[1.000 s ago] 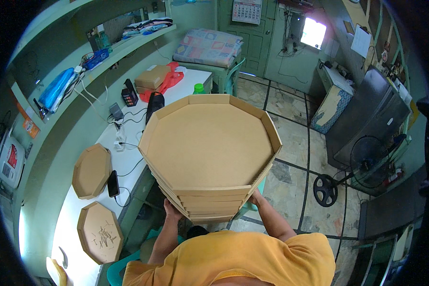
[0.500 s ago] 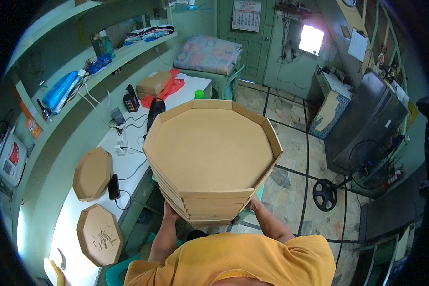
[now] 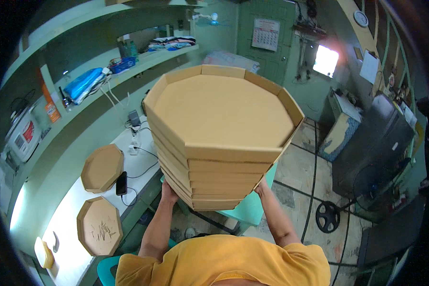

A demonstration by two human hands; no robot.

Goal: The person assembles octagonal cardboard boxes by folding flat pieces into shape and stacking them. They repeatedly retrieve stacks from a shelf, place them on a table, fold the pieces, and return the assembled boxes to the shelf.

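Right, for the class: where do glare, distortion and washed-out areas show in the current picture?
Head view: the bright panel glares with a pinkish halo; head view: the wall shelf curves at left; head view: the white tabletop washes out at lower left.

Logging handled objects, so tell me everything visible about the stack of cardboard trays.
The stack of trays fills the centre of the view: plain brown, apparently cardboard, several layers deep. The top tray is octagonal, open side up, with low walls around a bare, flat base. The left hand and right hand hold the stack by its lower sides; its underside is hidden.
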